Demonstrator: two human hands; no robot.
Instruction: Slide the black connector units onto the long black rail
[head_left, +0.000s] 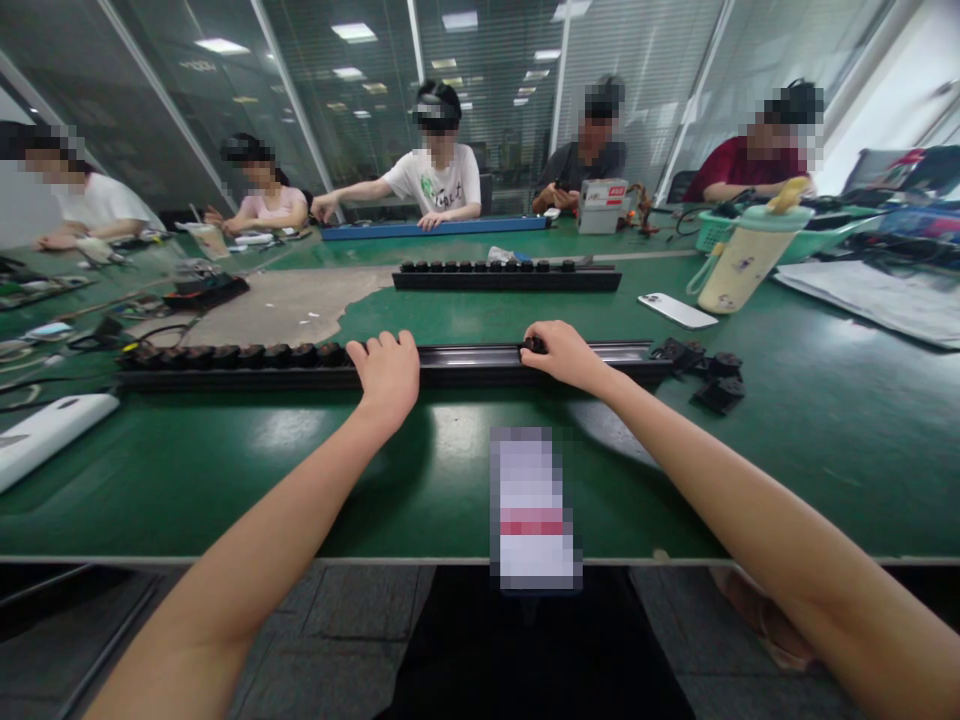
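Note:
A long black rail (247, 378) lies across the green table (187, 480), with a row of round black connectors (232, 355) along its left part. My left hand (386, 375) rests on the rail just right of that row, fingers curled over the far side. My right hand (561, 357) is on the rail further right, its fingertips on a small black connector (534, 345). Several loose black connectors (712, 375) lie on the table beyond the rail's right end. The rail's middle stretch between my hands shows bare.
A second black rail with connectors (506, 280) lies farther out, near a white phone (677, 310) and a cream bottle (750, 262). A pixelated card (531, 510) sits at the near table edge. Several co-workers sit opposite, one at a blue rail (435, 228).

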